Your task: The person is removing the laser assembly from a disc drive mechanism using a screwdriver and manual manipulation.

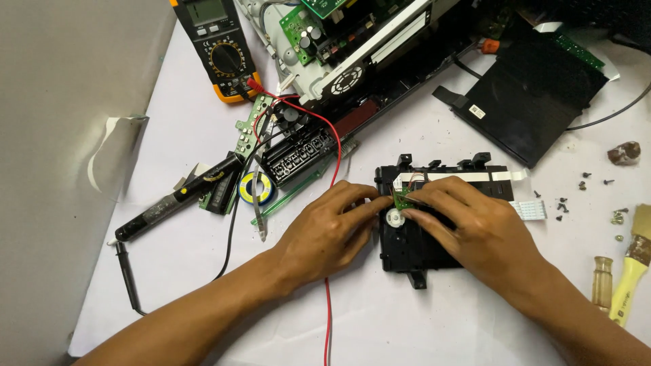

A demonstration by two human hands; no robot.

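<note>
1. Black plastic makes up the drive unit [413, 247], which lies flat on the white surface [420, 325] just in front of the person, between both hands.
2. The left hand [325, 234] rests at the unit's left edge, its fingertips [369, 203] reaching a small green board [403, 198] near the top of the unit.
3. The right hand [475, 227] lies across the unit from the right, its fingertips [415, 198] meeting the same green board; the grip of both hands looks pinched together on that board, though the fingers hide exactly how.
4. A white gear [393, 218] shows just below the board, between the two hands.
5. A flat white ribbon cable [468, 176] runs along the unit's top edge.
6. A red wire [328, 318] passes under the left hand and down the surface.
7. A multimeter [215, 47] sits at the far left, well apart from the hands.
8. A soldering iron [180, 196] lies to the left, near a roll of solder [258, 186].
9. Loose screws [563, 203] are scattered to the right, near a brush [634, 268].
</note>
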